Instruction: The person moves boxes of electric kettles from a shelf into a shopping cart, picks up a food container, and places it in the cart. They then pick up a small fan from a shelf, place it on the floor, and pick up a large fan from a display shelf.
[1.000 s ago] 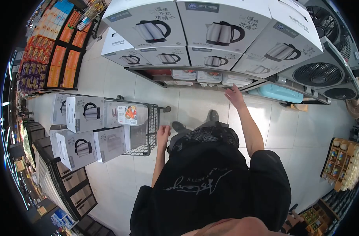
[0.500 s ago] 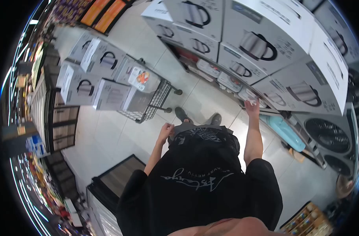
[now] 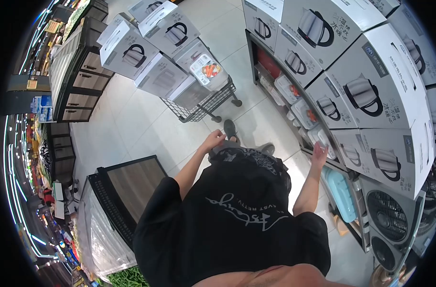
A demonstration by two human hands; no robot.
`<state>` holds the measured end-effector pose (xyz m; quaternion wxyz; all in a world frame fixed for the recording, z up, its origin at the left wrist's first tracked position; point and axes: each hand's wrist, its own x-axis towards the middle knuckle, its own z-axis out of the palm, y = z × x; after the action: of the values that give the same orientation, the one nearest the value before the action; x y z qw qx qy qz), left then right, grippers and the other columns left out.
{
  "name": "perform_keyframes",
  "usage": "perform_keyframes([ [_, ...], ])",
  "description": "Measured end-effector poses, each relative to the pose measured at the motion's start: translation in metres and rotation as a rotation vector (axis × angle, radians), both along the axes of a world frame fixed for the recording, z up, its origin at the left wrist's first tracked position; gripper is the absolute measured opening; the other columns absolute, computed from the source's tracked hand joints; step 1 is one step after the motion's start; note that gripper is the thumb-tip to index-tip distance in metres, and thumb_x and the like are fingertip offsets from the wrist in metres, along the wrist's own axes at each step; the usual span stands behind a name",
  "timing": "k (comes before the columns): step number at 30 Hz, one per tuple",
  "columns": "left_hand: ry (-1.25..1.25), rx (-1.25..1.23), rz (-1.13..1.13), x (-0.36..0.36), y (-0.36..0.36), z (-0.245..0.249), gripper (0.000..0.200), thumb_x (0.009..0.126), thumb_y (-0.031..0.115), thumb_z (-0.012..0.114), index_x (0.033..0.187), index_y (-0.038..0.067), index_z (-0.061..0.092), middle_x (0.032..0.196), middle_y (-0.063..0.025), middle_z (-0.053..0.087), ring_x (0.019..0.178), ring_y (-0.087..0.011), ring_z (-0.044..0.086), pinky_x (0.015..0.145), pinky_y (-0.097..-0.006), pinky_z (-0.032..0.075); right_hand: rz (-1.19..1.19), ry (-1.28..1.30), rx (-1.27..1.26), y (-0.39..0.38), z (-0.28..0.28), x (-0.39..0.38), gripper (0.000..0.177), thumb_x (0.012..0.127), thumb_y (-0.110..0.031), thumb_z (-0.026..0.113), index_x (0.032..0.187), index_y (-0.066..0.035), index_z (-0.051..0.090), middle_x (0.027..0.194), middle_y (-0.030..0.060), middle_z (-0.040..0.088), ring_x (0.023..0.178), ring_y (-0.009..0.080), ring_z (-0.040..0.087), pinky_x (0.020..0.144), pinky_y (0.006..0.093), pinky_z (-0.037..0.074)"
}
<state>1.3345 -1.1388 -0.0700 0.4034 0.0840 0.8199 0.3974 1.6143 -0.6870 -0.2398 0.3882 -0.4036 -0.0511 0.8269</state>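
My right hand [image 3: 320, 154] reaches to the lower shelf beneath the kettle boxes, fingers apart, fingertips right at the near end of a white plastic container [image 3: 317, 136]. Beyond it on the same shelf lies another clear-lidded container [image 3: 304, 114] with an orange-red picture. My left hand [image 3: 213, 140] hovers in front of my waist with its fingers curled in and nothing visible in them. Boxes printed with kettles, such as this large one [image 3: 364, 91], are stacked above my right hand.
A wire cart [image 3: 198, 112] ahead on the left carries several kettle boxes [image 3: 132, 52] and a plastic container [image 3: 209, 71]. A light-blue tub [image 3: 341, 193] and a fan-like box [image 3: 389, 210] are at the right. A wood-panelled stand [image 3: 134, 189] is close on my left.
My view has turned, so the cart and shelves sit differently in it. My right hand remains by the container on the shelf; my left hand is still at my waist.
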Motion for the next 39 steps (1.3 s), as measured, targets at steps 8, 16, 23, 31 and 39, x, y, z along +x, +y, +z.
perform_keyframes([
  [8, -0.015, -0.040, -0.033, -0.012, 0.006, 0.001, 0.033, 0.087, 0.032, 0.058, 0.094, 0.000, 0.053, 0.085, -0.0082, 0.061, 0.066, -0.0133, 0.060, 0.060, -0.0264, 0.050, 0.170, 0.074, 0.143, -0.040, 0.051, -0.005, 0.051, 0.089, -0.027, 0.058, 0.118, 0.011, 0.043, 0.119, 0.0226, 0.051, 0.117, 0.0334, 0.048, 0.105, 0.0434, 0.037],
  [16, -0.012, 0.017, -0.091, -0.012, 0.026, 0.008, 0.035, 0.085, 0.035, 0.061, 0.095, 0.002, 0.055, 0.084, -0.0073, 0.061, 0.069, -0.0135, 0.059, 0.063, -0.0271, 0.049, 0.507, 0.028, 0.015, -0.110, 0.081, -0.018, 0.048, 0.091, -0.023, 0.055, 0.124, 0.009, 0.041, 0.120, 0.0244, 0.051, 0.116, 0.0329, 0.049, 0.104, 0.0434, 0.038],
  [23, 0.022, 0.180, 0.020, 0.009, 0.041, 0.053, 0.068, 0.078, 0.048, 0.066, 0.119, -0.002, 0.044, 0.107, -0.0167, 0.055, 0.097, -0.0183, 0.055, 0.077, -0.0284, 0.046, 1.103, -0.154, 0.402, -0.135, 0.174, -0.085, 0.044, 0.084, -0.018, 0.064, 0.115, 0.007, 0.046, 0.106, 0.0156, 0.059, 0.098, 0.0228, 0.059, 0.090, 0.0374, 0.047],
  [31, -0.144, 0.567, 0.398, 0.005, -0.021, 0.064, 0.086, 0.079, 0.039, 0.065, 0.136, -0.004, 0.017, 0.132, -0.0209, 0.038, 0.124, -0.0268, 0.040, 0.101, -0.0360, 0.036, 1.777, 0.013, 0.934, -0.207, 0.265, -0.271, 0.056, 0.079, -0.031, 0.068, 0.118, 0.007, 0.052, 0.099, 0.0126, 0.064, 0.085, 0.0155, 0.063, 0.075, 0.0276, 0.050],
  [39, -0.292, 0.985, 0.885, -0.095, -0.082, 0.065, 0.059, 0.086, 0.042, 0.052, 0.132, 0.007, 0.038, 0.127, -0.0093, 0.051, 0.115, -0.0236, 0.050, 0.097, -0.0406, 0.039, 1.645, -0.058, 1.134, -0.313, 0.259, -0.387, 0.067, 0.084, -0.039, 0.062, 0.132, 0.003, 0.040, 0.111, 0.0164, 0.060, 0.099, 0.0213, 0.058, 0.085, 0.0311, 0.045],
])
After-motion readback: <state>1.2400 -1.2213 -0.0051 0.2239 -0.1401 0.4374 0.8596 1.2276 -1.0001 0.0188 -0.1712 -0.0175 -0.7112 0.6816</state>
